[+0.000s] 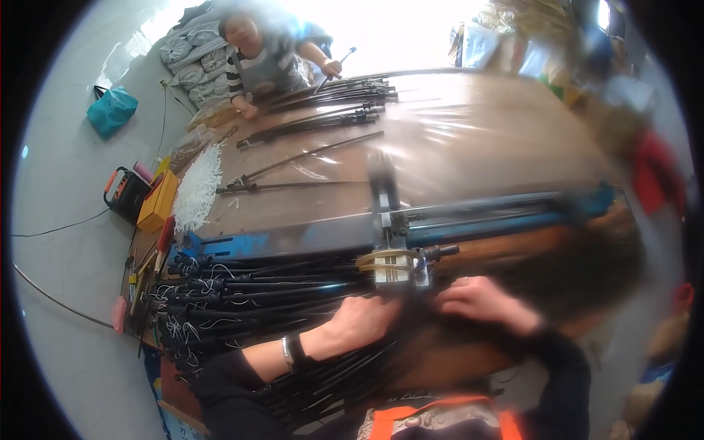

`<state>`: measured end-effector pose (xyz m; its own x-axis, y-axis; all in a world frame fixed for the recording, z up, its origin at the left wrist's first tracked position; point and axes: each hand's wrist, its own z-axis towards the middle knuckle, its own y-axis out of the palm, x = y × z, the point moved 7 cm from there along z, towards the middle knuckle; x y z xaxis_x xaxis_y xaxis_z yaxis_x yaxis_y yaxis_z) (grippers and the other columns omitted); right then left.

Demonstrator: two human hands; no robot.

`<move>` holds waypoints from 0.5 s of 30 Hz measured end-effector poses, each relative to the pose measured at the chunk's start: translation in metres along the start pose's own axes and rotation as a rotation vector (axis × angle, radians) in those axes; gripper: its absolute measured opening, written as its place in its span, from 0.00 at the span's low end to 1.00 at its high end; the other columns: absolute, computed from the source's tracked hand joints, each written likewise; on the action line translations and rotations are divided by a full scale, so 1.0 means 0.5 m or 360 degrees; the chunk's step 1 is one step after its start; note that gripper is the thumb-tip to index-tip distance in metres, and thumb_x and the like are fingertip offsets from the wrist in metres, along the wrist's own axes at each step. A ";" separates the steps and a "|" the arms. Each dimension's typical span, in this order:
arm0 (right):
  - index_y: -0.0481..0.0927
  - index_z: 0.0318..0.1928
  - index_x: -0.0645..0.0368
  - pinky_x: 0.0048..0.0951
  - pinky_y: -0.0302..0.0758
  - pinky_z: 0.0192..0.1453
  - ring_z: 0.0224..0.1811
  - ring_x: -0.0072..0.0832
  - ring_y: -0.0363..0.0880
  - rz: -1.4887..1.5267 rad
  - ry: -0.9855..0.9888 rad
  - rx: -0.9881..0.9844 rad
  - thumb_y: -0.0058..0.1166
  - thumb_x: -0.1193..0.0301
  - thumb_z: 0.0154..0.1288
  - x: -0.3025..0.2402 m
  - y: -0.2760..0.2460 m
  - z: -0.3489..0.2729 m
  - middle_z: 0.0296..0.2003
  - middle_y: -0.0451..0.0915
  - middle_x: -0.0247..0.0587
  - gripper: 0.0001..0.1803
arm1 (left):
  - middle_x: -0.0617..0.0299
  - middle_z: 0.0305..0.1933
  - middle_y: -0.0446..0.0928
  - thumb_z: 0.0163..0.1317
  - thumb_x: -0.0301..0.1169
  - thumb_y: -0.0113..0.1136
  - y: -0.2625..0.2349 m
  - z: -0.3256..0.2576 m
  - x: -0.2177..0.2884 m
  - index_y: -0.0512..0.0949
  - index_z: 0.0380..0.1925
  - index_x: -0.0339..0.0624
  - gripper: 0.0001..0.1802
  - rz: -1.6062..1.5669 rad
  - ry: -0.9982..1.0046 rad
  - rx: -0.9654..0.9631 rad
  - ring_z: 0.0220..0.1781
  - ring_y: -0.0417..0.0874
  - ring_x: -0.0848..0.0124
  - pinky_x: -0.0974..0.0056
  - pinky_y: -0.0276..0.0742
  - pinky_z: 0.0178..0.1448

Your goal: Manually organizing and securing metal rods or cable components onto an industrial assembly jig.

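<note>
My left hand [367, 320] is curled closed just below a metal clamp block [392, 273] with tan rubber bands round it. What its fingers grip is hidden behind the knuckles. On the right of the block, my right hand [480, 299] has its fingers bent and drawn together; anything in them is too blurred to name. The block sits on a long blue metal rail fixture [293, 238] that crosses the table. Under my left forearm lies a thick pile of black rods [257, 297], with white strings at their left ends.
Across the table [506, 139], a person's hand holds a dark rod-like tool [345, 64] above bundled rods [330, 95]. White plastic pieces [196, 187] are heaped at the left edge, beside a yellow box [156, 202]. A teal bag [111, 110] is on the floor.
</note>
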<state>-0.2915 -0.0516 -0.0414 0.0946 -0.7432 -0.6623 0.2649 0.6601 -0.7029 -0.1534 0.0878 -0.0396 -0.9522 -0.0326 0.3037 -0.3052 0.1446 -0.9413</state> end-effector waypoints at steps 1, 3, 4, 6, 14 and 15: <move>0.86 0.39 0.52 0.37 0.77 0.36 0.33 0.37 0.82 0.0005 0.0000 0.0000 0.65 0.64 0.59 -0.004 0.004 -0.001 0.27 0.82 0.39 0.10 | 0.52 0.25 0.78 0.67 0.37 0.53 -0.001 0.003 0.008 0.77 0.43 0.47 0.10 0.0000 -0.0003 -0.0004 0.23 0.82 0.53 0.52 0.76 0.24; 0.85 0.38 0.55 0.36 0.77 0.35 0.30 0.38 0.80 -0.0070 -0.0021 0.0101 0.66 0.66 0.58 -0.016 0.004 -0.002 0.26 0.81 0.39 0.09 | 0.53 0.24 0.78 0.67 0.38 0.53 -0.017 0.007 0.027 0.77 0.42 0.48 0.09 -0.0024 0.0032 0.0094 0.23 0.82 0.53 0.53 0.76 0.24; 0.85 0.38 0.56 0.36 0.77 0.35 0.29 0.38 0.79 -0.0110 -0.0029 0.0154 0.66 0.67 0.58 -0.020 0.002 -0.004 0.26 0.81 0.39 0.09 | 0.53 0.23 0.77 0.67 0.38 0.53 -0.024 0.010 0.035 0.77 0.41 0.48 0.09 -0.0035 0.0053 0.0143 0.23 0.82 0.52 0.53 0.76 0.24; 0.85 0.38 0.56 0.35 0.76 0.35 0.28 0.38 0.78 -0.0110 -0.0018 0.0191 0.66 0.68 0.57 -0.020 0.000 -0.014 0.25 0.80 0.39 0.09 | 0.53 0.23 0.77 0.68 0.38 0.53 -0.026 0.019 0.048 0.76 0.41 0.48 0.09 -0.0036 0.0050 0.0143 0.23 0.82 0.53 0.53 0.76 0.24; 0.83 0.47 0.58 0.34 0.76 0.34 0.29 0.36 0.76 -0.0256 -0.0086 0.0288 0.66 0.72 0.55 -0.044 0.003 -0.034 0.25 0.79 0.39 0.17 | 0.49 0.27 0.81 0.68 0.40 0.52 -0.035 0.028 0.070 0.77 0.41 0.47 0.11 -0.0151 -0.0025 -0.0074 0.27 0.83 0.50 0.49 0.78 0.30; 0.82 0.49 0.57 0.34 0.76 0.34 0.30 0.36 0.76 -0.0302 -0.0109 0.0284 0.66 0.73 0.54 -0.046 0.006 -0.037 0.26 0.79 0.38 0.20 | 0.49 0.28 0.81 0.69 0.40 0.51 -0.031 0.032 0.069 0.77 0.40 0.46 0.11 -0.0206 -0.0070 -0.0173 0.29 0.83 0.49 0.49 0.78 0.32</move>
<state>-0.3106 -0.0308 -0.0330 0.0904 -0.8616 -0.4995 0.4488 0.4829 -0.7519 -0.1820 0.0685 -0.0170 -0.9055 -0.1006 0.4123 -0.4242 0.2422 -0.8726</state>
